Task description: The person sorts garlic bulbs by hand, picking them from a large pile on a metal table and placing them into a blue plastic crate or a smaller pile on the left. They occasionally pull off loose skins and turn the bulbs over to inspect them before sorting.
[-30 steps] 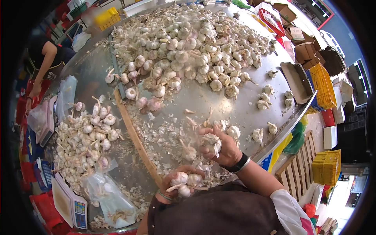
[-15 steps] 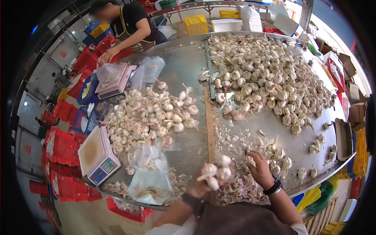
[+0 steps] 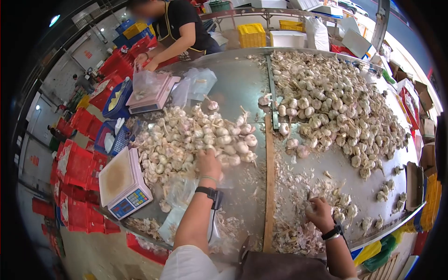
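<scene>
My left hand [image 3: 208,164] reaches over the left pile of cleaned garlic bulbs [image 3: 179,135], back upward and fingertips among the bulbs at its near right side. Those fingers are mostly hidden. To the right of the wooden strip [image 3: 269,186], my right hand [image 3: 319,214] is closed, its fingers curled inward just above loose garlic skins [image 3: 298,235]. A thin dark tip pokes out by these fingers, but I cannot tell what they hold. Several untrimmed bulbs [image 3: 347,210] lie close beside it.
A large heap of garlic [image 3: 336,102] covers the table's far right. Two scales, a near one [image 3: 122,182] and a far pink one [image 3: 154,95], stand at the left, with plastic bags [image 3: 198,84] close by. Across the table a person [image 3: 182,30] handles a bag. Red crates [image 3: 77,163] stand beyond.
My left hand has swung forward and left from the wooden strip to the left pile, and the cluster of bulbs it held no longer shows in it. My right hand's fingers have curled closed.
</scene>
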Tool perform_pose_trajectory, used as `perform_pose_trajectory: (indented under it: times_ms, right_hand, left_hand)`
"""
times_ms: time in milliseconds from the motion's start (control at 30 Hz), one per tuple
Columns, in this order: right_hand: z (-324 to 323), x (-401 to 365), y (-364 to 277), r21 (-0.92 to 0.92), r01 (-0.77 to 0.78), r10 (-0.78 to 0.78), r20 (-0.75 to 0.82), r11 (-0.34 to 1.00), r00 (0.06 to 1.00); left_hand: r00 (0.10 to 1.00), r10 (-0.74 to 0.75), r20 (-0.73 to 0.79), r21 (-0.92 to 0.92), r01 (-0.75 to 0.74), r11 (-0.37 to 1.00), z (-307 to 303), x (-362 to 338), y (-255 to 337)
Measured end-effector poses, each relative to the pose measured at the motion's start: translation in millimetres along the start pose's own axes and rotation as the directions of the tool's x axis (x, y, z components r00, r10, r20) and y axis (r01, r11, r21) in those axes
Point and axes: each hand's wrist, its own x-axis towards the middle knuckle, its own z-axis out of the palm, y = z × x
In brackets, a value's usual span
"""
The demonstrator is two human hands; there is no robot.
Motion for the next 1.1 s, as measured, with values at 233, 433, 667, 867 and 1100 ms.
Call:
perform_pose_trajectory:
  times_ms: [233, 433, 667, 867, 1100]
  right_hand:
    - [-22.7, 0.4, -31.2, 0.986, -0.164, 0.18, 0.166, -0.025, 0.97]
    - [-10.3, -3.5, -42.6, 0.974, -0.218, 0.166, 0.225, -0.06, 0.96]
    - [8.8, -16.9, -36.4, 0.885, -0.346, 0.161, 0.409, -0.312, 0.898]
    - [39.8, 7.7, -45.7, 0.72, -0.631, 0.103, 0.679, -0.288, 0.727]
    - [47.3, 102.3, -184.9, 0.853, -0.52, -0.128, 0.511, -0.04, 0.85]
  left_hand:
    - [0.988, 0.153, -0.027, -0.113, -0.155, 0.981, 29.9, 28.1, -4.6]
    - [0.959, 0.262, 0.104, 0.031, -0.267, 0.963, 29.0, 47.0, -15.8]
    - [0.966, 0.212, 0.149, -0.205, -0.18, 0.962, 13.6, 44.1, -11.3]
    - [0.956, 0.237, -0.171, -0.351, -0.284, 0.893, -25.2, -22.3, -22.2]
    - [0.998, -0.053, -0.041, -0.756, 0.004, 0.655, -31.2, -78.1, -33.9]
